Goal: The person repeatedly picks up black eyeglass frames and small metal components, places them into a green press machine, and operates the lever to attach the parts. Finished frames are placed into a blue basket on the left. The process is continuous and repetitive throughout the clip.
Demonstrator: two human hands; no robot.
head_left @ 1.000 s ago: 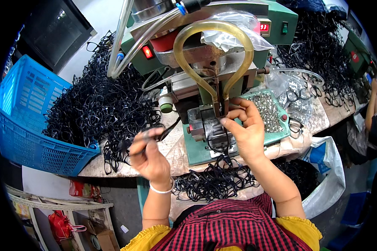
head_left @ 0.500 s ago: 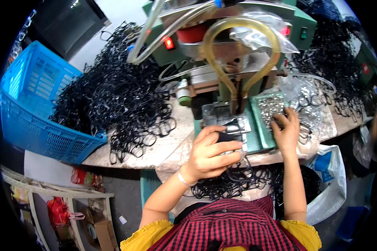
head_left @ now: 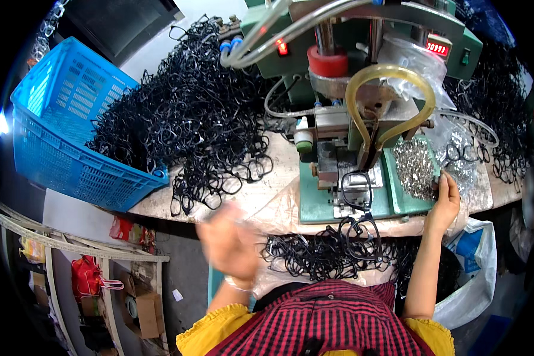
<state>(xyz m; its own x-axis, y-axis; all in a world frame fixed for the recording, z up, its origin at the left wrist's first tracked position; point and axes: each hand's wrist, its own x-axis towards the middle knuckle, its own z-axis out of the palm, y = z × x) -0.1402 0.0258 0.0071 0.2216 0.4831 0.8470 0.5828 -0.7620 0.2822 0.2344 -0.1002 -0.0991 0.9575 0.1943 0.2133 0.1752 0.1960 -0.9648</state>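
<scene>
The green bench press machine is the landmark; all places are given rel. to it. It's metal, boxy, w/ a red cylinder, lit red indicator lamps, clear hoses looping off the top and a thick yellowish tube arched like a horseshoe over the front. It sits on a worn pale stone-look bench top, edge chipped and curved.

Left of the machine: a big tangled heap of black eyeglass frames, thin glossy plastic, looped lens rims, spilling toward the bench edge. Further left, a blue plastic lattice basket touching that heap. Right of the machine and behind it, more black frames piled. Below the machine's front, off the bench edge and just above the person's lap, another pile of finished-looking black frames lies on clear plastic sheeting.

On the machine's green base plate, one black eyeglass frame sits in the metal fixture, rims toward the person, untouched by either hand.

Right of the fixture: a green tray of small silvery metal parts, shiny, granular.

Right hand rests at that tray's near right corner, fingers curled on the rim; can't tell if it pinches a part. Left hand is below-left of the machine, off the bench edge, motion-blurred; grip can't be told.

Floor left of bench: white shelving, red bag, boxes.
</scene>
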